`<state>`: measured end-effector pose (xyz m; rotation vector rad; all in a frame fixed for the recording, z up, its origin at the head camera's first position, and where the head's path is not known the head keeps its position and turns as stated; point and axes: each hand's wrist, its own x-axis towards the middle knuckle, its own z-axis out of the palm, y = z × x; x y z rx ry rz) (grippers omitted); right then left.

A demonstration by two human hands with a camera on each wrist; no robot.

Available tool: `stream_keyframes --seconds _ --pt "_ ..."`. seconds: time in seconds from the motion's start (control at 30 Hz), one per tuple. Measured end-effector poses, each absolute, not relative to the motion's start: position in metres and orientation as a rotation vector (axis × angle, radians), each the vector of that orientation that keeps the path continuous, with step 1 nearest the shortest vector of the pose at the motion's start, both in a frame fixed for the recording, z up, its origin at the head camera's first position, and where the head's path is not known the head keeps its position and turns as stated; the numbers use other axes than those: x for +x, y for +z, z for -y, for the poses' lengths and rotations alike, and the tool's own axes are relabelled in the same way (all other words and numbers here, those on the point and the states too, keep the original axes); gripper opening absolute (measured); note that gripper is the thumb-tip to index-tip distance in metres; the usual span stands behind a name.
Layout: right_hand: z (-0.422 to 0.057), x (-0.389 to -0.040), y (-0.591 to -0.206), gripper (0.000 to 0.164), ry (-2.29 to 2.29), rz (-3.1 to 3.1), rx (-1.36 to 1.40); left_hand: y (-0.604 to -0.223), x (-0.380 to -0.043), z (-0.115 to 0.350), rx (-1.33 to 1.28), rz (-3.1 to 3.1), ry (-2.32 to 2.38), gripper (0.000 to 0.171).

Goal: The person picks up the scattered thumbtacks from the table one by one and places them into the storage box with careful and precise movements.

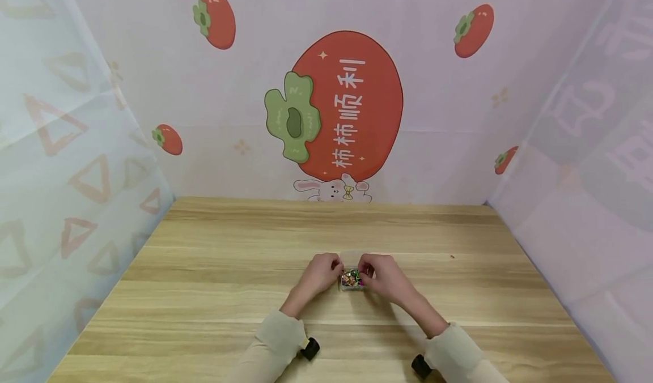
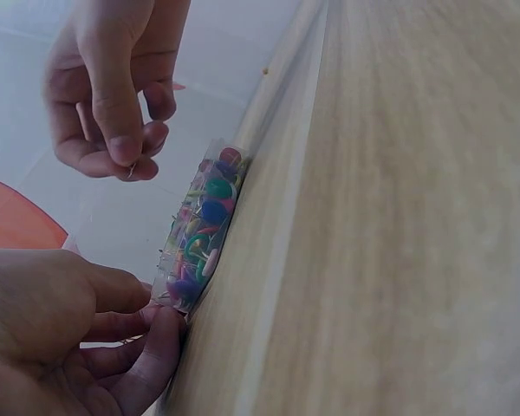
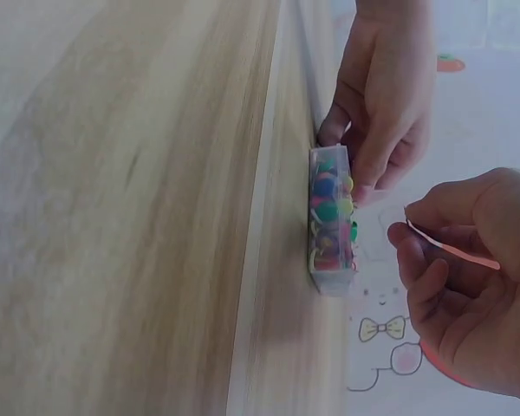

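Note:
A small clear plastic box full of colourful thumbtacks lies on the wooden table, its clear lid raised at the back. With thumb and fingers, my left hand grips the box's left end. Just above the box's right side, my right hand pinches a thumbtack between thumb and fingertips. Only a thin, shiny bit of it shows; its head is hidden by the fingers. In the right wrist view, several tacks stick up past the box's rim.
The wood-grain table meets a printed cloth backdrop at its far edge, with more cloth down both sides. A tiny brownish speck lies on the table to the right, beyond my right hand.

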<state>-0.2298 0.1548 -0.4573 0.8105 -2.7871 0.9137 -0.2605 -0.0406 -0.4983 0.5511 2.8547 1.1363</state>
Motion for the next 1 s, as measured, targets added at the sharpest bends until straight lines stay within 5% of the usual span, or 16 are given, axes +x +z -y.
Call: stream_keyframes --seconds 0.37,1.0 --pt "-0.169 -0.231 -0.457 0.008 0.916 2.779 0.754 -0.497 -0.26 0.039 0.554 -2.846 1.131 0.02" --pt "-0.287 -0.252 -0.458 0.009 0.726 2.736 0.435 -0.5 -0.259 0.041 0.544 -2.851 1.114 0.02"
